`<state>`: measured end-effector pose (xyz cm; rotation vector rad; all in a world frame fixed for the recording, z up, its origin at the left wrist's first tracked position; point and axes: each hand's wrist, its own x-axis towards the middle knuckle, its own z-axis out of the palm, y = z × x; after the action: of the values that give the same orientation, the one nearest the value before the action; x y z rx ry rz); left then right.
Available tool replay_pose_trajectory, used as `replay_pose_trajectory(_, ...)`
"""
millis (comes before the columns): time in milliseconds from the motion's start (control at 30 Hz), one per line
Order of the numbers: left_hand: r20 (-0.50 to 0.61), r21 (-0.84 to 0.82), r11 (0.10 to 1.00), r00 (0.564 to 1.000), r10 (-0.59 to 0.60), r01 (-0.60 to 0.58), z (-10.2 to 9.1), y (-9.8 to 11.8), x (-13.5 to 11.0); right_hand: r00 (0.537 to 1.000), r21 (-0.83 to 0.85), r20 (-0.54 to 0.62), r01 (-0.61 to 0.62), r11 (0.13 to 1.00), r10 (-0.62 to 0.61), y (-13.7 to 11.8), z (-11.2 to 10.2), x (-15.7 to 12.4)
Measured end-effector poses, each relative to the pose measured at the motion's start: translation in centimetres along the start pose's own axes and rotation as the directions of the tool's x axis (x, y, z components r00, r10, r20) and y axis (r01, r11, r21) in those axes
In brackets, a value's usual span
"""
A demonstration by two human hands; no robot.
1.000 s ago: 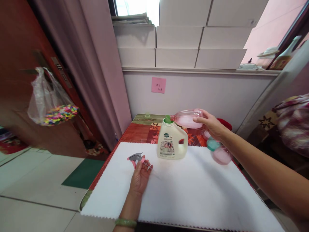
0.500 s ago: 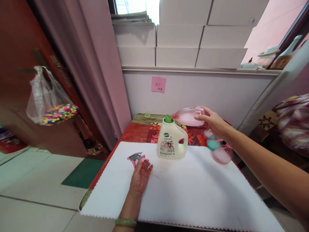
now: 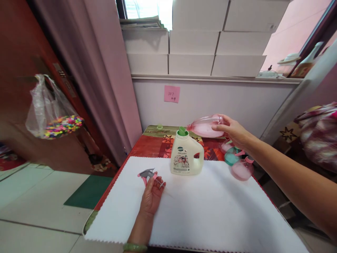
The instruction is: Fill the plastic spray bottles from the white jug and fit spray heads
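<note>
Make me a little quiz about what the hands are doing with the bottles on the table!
1. True or false: the right hand holds the pink bottle tipped on its side, with its neck toward the green funnel in the white jug.
2. What lies at the fingertips of the left hand? A) a spoon B) a spray trigger C) a cup
3. Fill in: the jug stands on a ___ cloth.

Key: 1 true; 2 B; 3 white.
</note>
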<state>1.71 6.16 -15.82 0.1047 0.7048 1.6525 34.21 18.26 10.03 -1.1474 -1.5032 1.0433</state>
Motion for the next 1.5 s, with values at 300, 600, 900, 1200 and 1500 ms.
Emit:
replay_pose_trajectory(300, 0.02, 0.005, 1.0, 1.0, -0.004, 0.004, -0.2, 0.0, 0.0, 0.999, -0.076, -0.043, 0.016, 0.997, -0.019, -1.3, -0.4, -0.3)
replay_pose_trajectory(600, 0.019, 0.005, 1.0, 1.0, -0.009, 0.009, -0.1, 0.0, 0.0, 0.999, -0.106, -0.042, 0.027, 0.994, -0.031, -2.0, -0.7, 0.1)
replay_pose_trajectory(900, 0.029, 0.002, 1.0, 1.0, -0.01, 0.01, -0.3, 0.0, 0.1, 0.998, -0.15, -0.04, 0.033, 0.988, -0.039, -2.9, -0.5, 0.3)
replay_pose_trajectory(1200, 0.03, 0.004, 1.0, 1.0, -0.009, 0.009, -0.4, 0.0, 0.2, 0.999, -0.188, -0.014, 0.042, 0.981, -0.045, -2.8, -0.8, 0.6)
replay_pose_trajectory(1500, 0.023, 0.012, 1.0, 1.0, -0.004, 0.004, -0.1, 0.0, 0.0, 0.997, -0.216, 0.0, 0.071, 0.974, -0.073, -3.3, -0.6, 0.8)
